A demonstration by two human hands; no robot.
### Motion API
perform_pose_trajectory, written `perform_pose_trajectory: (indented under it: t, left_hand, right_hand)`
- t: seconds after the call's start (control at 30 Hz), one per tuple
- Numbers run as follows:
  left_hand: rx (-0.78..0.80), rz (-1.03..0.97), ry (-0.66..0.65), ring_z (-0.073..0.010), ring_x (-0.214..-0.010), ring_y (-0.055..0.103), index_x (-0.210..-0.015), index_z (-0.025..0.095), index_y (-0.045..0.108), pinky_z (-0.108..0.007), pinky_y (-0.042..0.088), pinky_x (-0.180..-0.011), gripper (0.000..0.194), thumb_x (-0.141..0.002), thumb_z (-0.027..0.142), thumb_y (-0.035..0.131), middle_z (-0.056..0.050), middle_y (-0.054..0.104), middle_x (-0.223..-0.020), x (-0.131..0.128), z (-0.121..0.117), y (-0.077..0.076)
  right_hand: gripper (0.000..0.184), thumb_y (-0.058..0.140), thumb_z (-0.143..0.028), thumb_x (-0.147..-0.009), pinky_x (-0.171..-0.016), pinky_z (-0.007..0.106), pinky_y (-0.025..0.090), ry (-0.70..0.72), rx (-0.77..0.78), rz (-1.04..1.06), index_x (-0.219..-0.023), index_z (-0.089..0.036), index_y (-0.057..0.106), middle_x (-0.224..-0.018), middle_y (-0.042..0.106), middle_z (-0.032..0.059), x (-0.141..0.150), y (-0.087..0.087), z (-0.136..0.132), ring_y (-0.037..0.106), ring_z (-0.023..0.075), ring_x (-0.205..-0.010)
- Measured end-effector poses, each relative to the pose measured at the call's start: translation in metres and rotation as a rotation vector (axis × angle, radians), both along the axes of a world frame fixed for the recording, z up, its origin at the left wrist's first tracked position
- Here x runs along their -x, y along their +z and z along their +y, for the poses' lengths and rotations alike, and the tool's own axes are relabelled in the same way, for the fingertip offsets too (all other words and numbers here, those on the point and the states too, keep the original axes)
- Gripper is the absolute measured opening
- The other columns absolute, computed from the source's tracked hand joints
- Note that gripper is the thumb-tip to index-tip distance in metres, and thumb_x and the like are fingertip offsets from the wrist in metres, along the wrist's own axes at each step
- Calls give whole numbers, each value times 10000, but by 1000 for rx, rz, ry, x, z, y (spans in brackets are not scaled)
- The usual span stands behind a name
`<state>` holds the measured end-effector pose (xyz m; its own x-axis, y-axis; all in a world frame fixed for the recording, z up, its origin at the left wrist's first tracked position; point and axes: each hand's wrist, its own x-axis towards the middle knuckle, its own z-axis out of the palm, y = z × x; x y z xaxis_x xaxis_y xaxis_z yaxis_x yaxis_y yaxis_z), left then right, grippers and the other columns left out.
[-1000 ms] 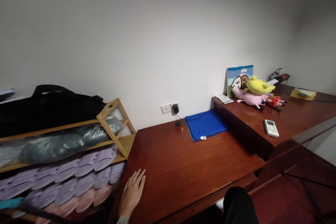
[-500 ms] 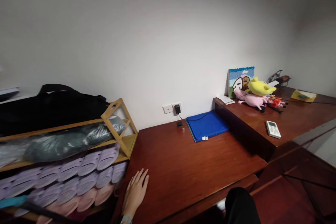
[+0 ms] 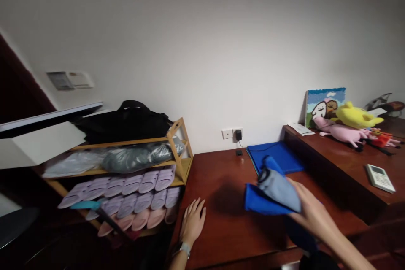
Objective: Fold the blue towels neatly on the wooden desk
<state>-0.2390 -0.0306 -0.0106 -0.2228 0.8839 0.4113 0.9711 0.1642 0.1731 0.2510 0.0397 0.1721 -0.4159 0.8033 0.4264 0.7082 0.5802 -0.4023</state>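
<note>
1. My left hand [image 3: 192, 222] lies flat on the red-brown wooden tabletop [image 3: 218, 168], fingers slightly spread, holding nothing.
2. My right hand [image 3: 305, 203] grips one end of the loose grey-and-blue cloth bundle [image 3: 279, 190], above the tabletop; some fingers are hidden.
3. I judge it light, soft, floppy; its layers are best pinched together.
4. Behind lies a flat, folded blue sheet [image 3: 291, 157].

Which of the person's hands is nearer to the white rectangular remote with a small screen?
Right. The right hand, holding a blue-and-grey cloth bundle, is left of the remote in view; the left hand lies flat farther left, on the reddish-brown wooden desktop.
</note>
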Motion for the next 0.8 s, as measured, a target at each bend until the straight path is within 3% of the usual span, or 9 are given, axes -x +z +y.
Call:
perform_pose_trajectory:
  t: [0.1, 0.2, 0.27, 0.33, 0.43, 0.6, 0.8]
  left_hand:
    - [7, -7, 0, -274, -1409, 586, -1378, 260, 699, -481, 460, -1196, 436, -1035, 348, 444, -69, 684, -1476, -3, -3, 4]
    - [32, -12, 13, -277, -1415, 576, -1384, 245, 692, -491, 446, -1205, 439, -1024, 305, 450, -77, 668, -1496, -5, -5, 5]
    - [47, -13, 22, -275, -1421, 568, -1392, 248, 686, -495, 434, -1213, 453, -1001, 246, 456, -73, 658, -1509, -5, -6, 4]
    - [60, -17, 23, -269, -1429, 561, -1408, 252, 676, -488, 428, -1217, 485, -982, 195, 451, -69, 650, -1519, -4, -7, 2]
    - [62, -28, 13, -273, -1432, 554, -1429, 247, 662, -491, 424, -1220, 518, -969, 161, 439, -80, 643, -1525, -4, -8, 0]
    - [35, -26, 16, -278, -1428, 550, -1428, 249, 660, -510, 415, -1219, 514, -978, 163, 426, -82, 652, -1508, -5, -7, 0]
    - [49, -26, 15, -274, -1429, 548, -1421, 242, 661, -495, 415, -1219, 499, -989, 181, 420, -82, 645, -1516, -5, -5, 2]
  right_hand:
    - [1002, 686, -194, -740, -1115, 505, 489, -4, -18, -237, -1668, -256, 313, -1561, 551, 159, 117, 1, 26, 572, 357, -1363]
    - [1082, 730, -173, -698, -1204, 590, 364, 88, 73, -437, -1677, -300, 288, -1625, 499, 156, 206, -31, 40, 505, 378, -1437]
    - [1143, 760, -176, -653, -1260, 660, 214, 186, 191, -523, -1678, -322, 277, -1689, 418, 144, 237, -59, 45, 388, 404, -1529]
    - [1153, 754, -199, -640, -1271, 699, 90, 234, 260, -544, -1680, -331, 272, -1737, 326, 127, 244, -82, 49, 253, 423, -1593]
    - [1135, 738, -290, -656, -1265, 706, -1, 244, 255, -507, -1680, -365, 255, -1772, 224, 84, 218, -100, 55, 125, 433, -1624]
    - [1181, 794, -475, -647, -1242, 743, 12, 135, 354, -540, -1674, -426, 212, -1788, 159, 57, 157, -107, 68, 49, 452, -1626]
    - [952, 658, -554, -813, -1291, 642, 48, 173, 390, -497, -1667, -406, 263, -1794, 119, 25, 160, -108, 73, 7, 374, -1640]
